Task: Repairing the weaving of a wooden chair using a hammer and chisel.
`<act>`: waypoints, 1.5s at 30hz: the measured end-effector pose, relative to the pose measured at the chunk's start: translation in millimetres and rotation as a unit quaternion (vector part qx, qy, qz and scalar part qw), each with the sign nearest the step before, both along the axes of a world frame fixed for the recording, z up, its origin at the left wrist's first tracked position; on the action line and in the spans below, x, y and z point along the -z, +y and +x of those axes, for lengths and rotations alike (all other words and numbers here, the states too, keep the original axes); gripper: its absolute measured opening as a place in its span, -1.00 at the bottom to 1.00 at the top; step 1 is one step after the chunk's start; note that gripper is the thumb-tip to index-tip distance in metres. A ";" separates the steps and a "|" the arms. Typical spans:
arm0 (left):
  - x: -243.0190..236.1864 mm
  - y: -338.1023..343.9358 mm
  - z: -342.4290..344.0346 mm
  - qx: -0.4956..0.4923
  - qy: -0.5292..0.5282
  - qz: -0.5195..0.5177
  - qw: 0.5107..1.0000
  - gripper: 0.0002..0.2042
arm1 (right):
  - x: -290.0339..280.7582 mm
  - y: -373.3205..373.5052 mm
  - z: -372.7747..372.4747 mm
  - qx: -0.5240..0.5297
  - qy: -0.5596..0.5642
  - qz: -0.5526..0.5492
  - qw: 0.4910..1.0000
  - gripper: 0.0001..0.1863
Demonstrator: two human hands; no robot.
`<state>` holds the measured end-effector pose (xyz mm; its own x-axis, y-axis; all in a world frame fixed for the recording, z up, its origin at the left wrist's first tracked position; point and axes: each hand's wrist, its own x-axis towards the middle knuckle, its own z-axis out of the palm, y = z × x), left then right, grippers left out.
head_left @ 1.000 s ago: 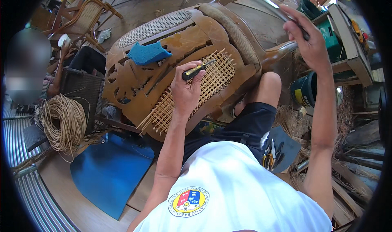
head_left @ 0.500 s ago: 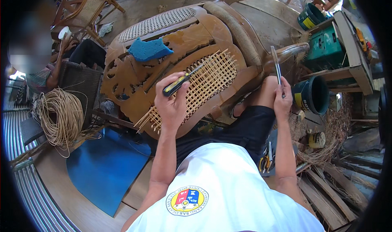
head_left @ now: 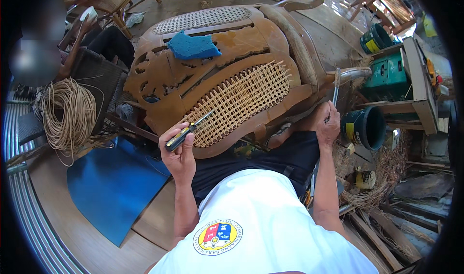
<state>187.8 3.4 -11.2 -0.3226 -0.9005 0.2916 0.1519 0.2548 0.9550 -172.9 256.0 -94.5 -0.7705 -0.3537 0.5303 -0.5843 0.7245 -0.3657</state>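
In my left hand [head_left: 179, 153] is a screwdriver [head_left: 177, 140] with a black and yellow handle, fingers closed round it. Its metal shaft points up and right over the near woven cane panel [head_left: 241, 102]; whether the tip touches the cane, I cannot tell. The open-mesh panel sits in a carved brown wooden furniture frame [head_left: 270, 124] lying in front of me. My right hand [head_left: 328, 124] grips a slim, shiny metal bar-like tool [head_left: 337, 88], held upright beside the frame's right side; its lower end is hidden in my fist. A blue sponge-like piece [head_left: 193, 46] rests on the wood.
A second caned panel [head_left: 203, 20] is at the frame's far side. Coiled cane [head_left: 67, 117] hangs at left, near a seated person [head_left: 72, 52]. A blue sheet [head_left: 113, 189] lies below. To the right are a dark green bucket [head_left: 365, 129], a green crate [head_left: 386, 76] and wooden shelving [head_left: 420, 81].
My left hand has moved left and closer to me with the screwdriver, toward the panel's lower left end. My right hand has come slightly nearer with its tool. The view has shifted a little.
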 end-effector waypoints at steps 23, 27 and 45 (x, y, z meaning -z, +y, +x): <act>-1.6 -6.5 -63.7 0.093 0.015 -0.047 0.994 -0.74 | -5.1 45.0 -45.4 0.010 -0.341 -0.435 0.833 -0.52; 1.0 -17.0 -77.5 0.105 0.020 -0.044 0.993 -0.73 | -96.6 39.3 -34.9 -0.163 -0.379 -0.361 0.836 -0.53; -2.0 -20.1 -97.5 0.097 -0.068 -0.092 0.989 -0.78 | -261.2 -167.5 -26.2 -0.547 -0.158 0.241 0.786 -0.70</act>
<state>90.3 -16.7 -9.2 -0.5314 -0.7532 0.3877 0.0893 0.4053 0.9098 -199.1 88.4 166.7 0.0688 -0.9973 -0.0248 -0.8894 -0.0500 -0.4544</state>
